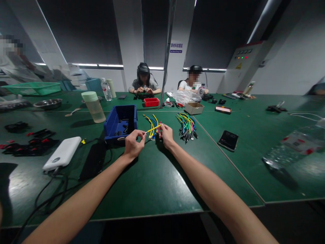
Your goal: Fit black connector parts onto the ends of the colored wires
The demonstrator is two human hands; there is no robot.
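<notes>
A short yellow wire (153,128) stretches between my two hands above the green table (149,189). The fingertips of my left hand (134,144) pinch its near end, where a small metal tip shows. My right hand (166,134) grips the other end between thumb and fingers. Just behind them lies a bundle of yellow and blue wires (151,119) with ring terminals. To the right sits a second bundle (187,125) of yellow, green and blue wires, many with black sleeves on their ends. A blue bin (108,127) with small black pieces inside stands left of my left hand.
On the left lie a white power bank (63,152), a black phone (93,160) and cables; a bottle with a green lid (93,106) stands behind. Rightward are another phone (228,140) and a plastic bottle (291,145). Two people sit across the table near a red tray (151,102).
</notes>
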